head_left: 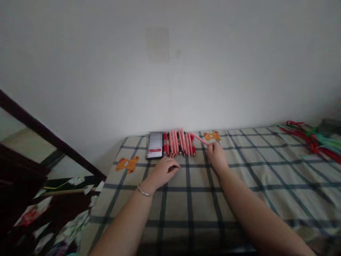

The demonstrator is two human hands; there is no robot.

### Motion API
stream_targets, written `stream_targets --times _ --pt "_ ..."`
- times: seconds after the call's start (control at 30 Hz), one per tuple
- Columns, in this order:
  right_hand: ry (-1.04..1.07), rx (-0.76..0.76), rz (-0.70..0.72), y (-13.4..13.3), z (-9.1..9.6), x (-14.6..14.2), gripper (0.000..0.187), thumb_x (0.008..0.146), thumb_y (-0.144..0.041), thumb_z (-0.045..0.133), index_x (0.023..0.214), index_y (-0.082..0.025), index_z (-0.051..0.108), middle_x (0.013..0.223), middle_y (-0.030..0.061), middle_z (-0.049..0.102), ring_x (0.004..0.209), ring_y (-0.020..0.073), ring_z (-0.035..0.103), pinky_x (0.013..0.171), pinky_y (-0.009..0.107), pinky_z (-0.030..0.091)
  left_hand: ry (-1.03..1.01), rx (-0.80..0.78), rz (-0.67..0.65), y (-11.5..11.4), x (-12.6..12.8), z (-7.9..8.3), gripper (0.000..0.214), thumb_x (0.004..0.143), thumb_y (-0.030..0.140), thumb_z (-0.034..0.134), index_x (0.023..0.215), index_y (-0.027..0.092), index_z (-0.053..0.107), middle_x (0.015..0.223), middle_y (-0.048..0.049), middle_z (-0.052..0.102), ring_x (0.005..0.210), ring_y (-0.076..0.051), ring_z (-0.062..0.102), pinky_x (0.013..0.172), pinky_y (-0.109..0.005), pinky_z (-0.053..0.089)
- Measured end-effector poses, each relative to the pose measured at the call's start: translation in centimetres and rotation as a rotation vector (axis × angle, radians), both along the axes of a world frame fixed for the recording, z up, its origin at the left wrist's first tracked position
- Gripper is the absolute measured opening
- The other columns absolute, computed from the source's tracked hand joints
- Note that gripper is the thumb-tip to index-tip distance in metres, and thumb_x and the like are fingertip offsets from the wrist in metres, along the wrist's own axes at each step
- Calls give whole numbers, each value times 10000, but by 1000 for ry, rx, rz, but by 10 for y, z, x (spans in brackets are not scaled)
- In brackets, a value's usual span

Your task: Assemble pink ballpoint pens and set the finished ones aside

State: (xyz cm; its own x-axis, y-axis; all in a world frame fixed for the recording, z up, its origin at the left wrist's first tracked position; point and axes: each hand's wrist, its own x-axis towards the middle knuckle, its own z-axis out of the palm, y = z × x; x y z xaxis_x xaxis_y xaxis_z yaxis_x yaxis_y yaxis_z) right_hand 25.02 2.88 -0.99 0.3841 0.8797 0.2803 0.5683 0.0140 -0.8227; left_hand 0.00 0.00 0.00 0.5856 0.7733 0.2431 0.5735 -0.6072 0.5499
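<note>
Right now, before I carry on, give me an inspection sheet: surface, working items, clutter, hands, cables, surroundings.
Surface: checked cloth with bear prints, lightly creased at right.
Working items: row of pink and red sticks, pencil-like, lying side by side; one pink stick slants out to its right.
Clutter: phone beside the row's left end; tangled red and green strands at far right, material unclear.
Hands: right hand grips the slanting stick's near end; left hand is just in front of the row and phone, no item visible in it.
Cables: nothing seen.
Surroundings: pale wall behind; dark slanted bar at left.
</note>
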Motion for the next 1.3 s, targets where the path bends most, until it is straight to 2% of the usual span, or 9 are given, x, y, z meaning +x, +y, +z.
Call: stream_targets --times 0.13,0.27,0.4,0.5,0.6,0.7,0.83,1.0,1.3 --pt "223 10 43 0 -7 4 235 789 -437 445 816 -204 461 583 -38 478 509 126 428 491 247 316 -68 -14 86 -2 0 -2 156 789 165 552 941 182 583 944 -39 627 924 -173 565 848 -334 448" --pt "500 31 389 -8 -3 -7 269 770 -463 506 834 -205 466 548 -77 431 452 84 370 441 205 277 -236 -52 162 -3 -1 -5 356 830 212 515 1177 195 436 1075 -73 580 904 -153 588 852 -348 461" --pt "397 -160 689 -23 5 -19 232 799 -412 518 836 -184 504 625 -43 515 513 84 437 475 204 318 -355 -72 145 -3 -4 -5 614 881 352 471 1386 202 155 1172 -127 534 875 -144 603 842 -341 465" --pt "255 -214 847 -33 10 -28 177 814 -348 520 852 -175 527 728 -4 583 613 100 503 548 216 374 -250 -56 73 -5 -4 0 621 880 429 451 1395 212 178 1199 -123 534 803 -133 603 797 -316 474" --pt "170 -243 823 -40 13 -38 126 817 -298 506 847 -177 523 717 -5 584 603 106 518 540 216 384 -22 60 62 -8 1 5 540 793 442 589 1249 205 421 1039 -60 616 916 -191 575 836 -339 444" --pt "-52 -228 808 -46 14 -47 113 807 -288 536 822 -177 549 752 12 611 666 126 559 573 222 404 139 115 49 -11 7 7 149 855 302 532 948 193 573 898 -26 622 850 -174 565 766 -302 441" --pt "-441 -106 764 -52 14 -50 166 852 -315 503 936 -194 578 801 30 640 710 154 587 628 251 414 216 169 41 -11 10 5 125 866 293 518 879 182 575 874 -23 612 837 -164 549 738 -282 431" --pt "-667 -31 792 -52 15 -51 292 942 -321 337 1016 -199 591 915 63 653 816 172 597 703 266 423 334 272 131 -16 12 9 202 901 336 443 877 187 578 853 -27 605 810 -175 548 718 -307 415" --pt "-624 -56 728 -47 14 -49 266 938 -279 334 950 -186 583 872 52 628 803 161 581 697 253 420 488 337 285 -23 18 18 135 886 310 474 905 220 572 855 -20 590 807 -191 557 645 -306 397"
